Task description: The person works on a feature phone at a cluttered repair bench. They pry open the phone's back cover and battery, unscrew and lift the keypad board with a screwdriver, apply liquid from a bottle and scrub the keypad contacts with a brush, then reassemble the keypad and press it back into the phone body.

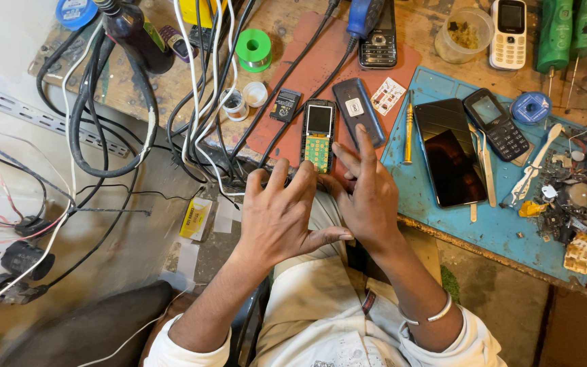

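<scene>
My left hand (pixel 281 217) and my right hand (pixel 365 194) rest side by side at the near edge of a wooden workbench, fingers spread, holding nothing. Their fingertips lie just below an opened keypad phone (pixel 318 134) with its green circuit board showing. Beside it lies the phone's dark back cover (pixel 359 112), which my right index finger nearly touches. Both lie on a reddish mat (pixel 307 75).
A blue mat (pixel 443 217) on the right carries a black smartphone (pixel 450 153), a black keypad phone (pixel 496 124), a yellow screwdriver (pixel 408 129), tweezers (pixel 486 170) and loose parts (pixel 565 197). Cables (pixel 198 102), a green solder spool (pixel 253 49) and small jars (pixel 234 103) crowd the left.
</scene>
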A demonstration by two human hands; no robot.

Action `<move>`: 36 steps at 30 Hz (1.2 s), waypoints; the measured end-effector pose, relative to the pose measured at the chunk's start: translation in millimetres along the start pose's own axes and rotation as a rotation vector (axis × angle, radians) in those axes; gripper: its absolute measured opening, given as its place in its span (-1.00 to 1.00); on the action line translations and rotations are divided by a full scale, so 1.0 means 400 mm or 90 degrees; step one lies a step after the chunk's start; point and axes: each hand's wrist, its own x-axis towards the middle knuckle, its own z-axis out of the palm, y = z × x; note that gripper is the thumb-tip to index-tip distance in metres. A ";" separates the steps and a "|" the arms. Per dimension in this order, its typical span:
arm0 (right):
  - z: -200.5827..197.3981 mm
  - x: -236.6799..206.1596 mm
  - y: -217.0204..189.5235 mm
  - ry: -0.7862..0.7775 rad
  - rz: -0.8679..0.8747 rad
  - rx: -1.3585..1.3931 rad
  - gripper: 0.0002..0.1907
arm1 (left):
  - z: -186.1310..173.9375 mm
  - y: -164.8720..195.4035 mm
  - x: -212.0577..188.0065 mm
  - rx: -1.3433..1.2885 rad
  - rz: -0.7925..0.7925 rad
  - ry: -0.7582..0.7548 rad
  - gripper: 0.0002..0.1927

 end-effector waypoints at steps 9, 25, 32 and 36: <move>0.005 -0.004 0.013 0.029 -0.075 -0.074 0.07 | 0.043 0.020 0.039 0.050 -0.049 -0.018 0.12; 0.024 -0.009 0.038 -0.007 -0.020 -0.007 0.07 | 0.058 0.027 0.029 0.073 -0.122 0.009 0.20; 0.030 -0.007 0.039 -0.001 -0.032 -0.010 0.08 | 0.068 0.000 0.038 0.064 -0.072 0.005 0.23; 0.031 -0.008 0.038 -0.007 -0.004 -0.004 0.08 | 0.070 -0.001 0.042 0.055 -0.053 -0.001 0.26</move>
